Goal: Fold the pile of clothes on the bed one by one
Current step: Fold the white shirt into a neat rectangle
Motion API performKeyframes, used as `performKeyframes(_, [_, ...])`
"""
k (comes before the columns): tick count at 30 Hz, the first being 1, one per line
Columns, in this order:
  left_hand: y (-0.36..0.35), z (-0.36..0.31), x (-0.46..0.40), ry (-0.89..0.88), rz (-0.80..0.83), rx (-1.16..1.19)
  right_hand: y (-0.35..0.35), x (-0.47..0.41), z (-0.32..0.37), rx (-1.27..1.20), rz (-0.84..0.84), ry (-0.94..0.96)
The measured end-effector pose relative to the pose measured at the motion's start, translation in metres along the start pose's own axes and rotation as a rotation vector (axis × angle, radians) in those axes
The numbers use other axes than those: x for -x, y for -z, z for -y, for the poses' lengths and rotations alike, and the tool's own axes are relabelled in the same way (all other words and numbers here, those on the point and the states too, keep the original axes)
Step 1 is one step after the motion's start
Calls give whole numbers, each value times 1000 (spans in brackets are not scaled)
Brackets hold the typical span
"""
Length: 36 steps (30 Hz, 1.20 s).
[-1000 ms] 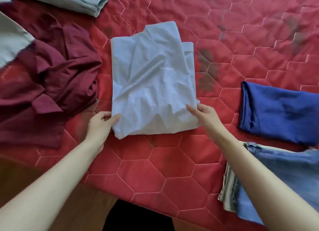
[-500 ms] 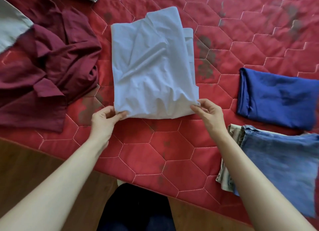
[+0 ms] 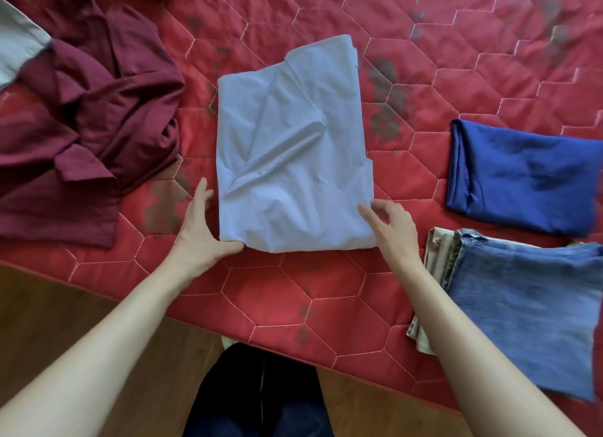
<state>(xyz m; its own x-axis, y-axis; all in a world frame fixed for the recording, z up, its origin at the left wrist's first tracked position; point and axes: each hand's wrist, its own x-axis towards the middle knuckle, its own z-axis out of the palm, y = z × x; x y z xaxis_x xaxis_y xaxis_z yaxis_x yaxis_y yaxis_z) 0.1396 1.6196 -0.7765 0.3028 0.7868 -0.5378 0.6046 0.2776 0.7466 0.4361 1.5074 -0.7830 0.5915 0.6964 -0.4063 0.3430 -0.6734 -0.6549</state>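
red quilted bed (image 3: 326, 293) under pale blue garment (image 3: 293, 162), maroon shirt (image 3: 88, 123), jeans (image 3: 528, 309)

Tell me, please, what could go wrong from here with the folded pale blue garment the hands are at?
The folded pale blue cotton garment has a bulging diagonal crease, so it may spring open or set wrinkled. The left hand and right hand touch only its near corners; lifting there could let the layers slide apart. The crumpled maroon shirt lies close and might snag.
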Motion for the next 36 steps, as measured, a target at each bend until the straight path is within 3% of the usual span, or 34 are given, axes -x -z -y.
performKeyframes(3, [3,-19,-4,-22,146,-82,-5,-20,19,-78,-11,-31])
performKeyframes(5, [2,-29,-11,-21,160,-165,-7,-34,31,-77,-17,-10])
performKeyframes(10, [-14,-47,-48,-130,-126,-466,-14,-75,56,-16,-13,49])
performKeyframes(15, [-36,-71,-93,-261,-212,-818,-26,-113,70,24,-1,103])
performKeyframes(17, [-36,-86,-106,-332,-371,-663,-30,-123,75,24,-15,114])
performKeyframes(19, [-27,-97,-121,-325,-467,-313,-33,-130,77,-6,-28,137])
performKeyframes(22, [-4,-95,-151,-102,-410,173,-32,-133,78,-70,-30,124])
performKeyframes(24, [7,-82,-165,98,-403,354,-32,-131,76,-123,-18,92])
performKeyframes(27, [13,-68,-174,228,-380,441,-33,-129,76,-141,-22,74])
performKeyframes(32, [24,-81,-188,147,-373,443,-35,-142,91,-109,-90,70])
performKeyframes(36, [26,-92,-193,103,-327,487,-30,-152,99,-63,-263,12])
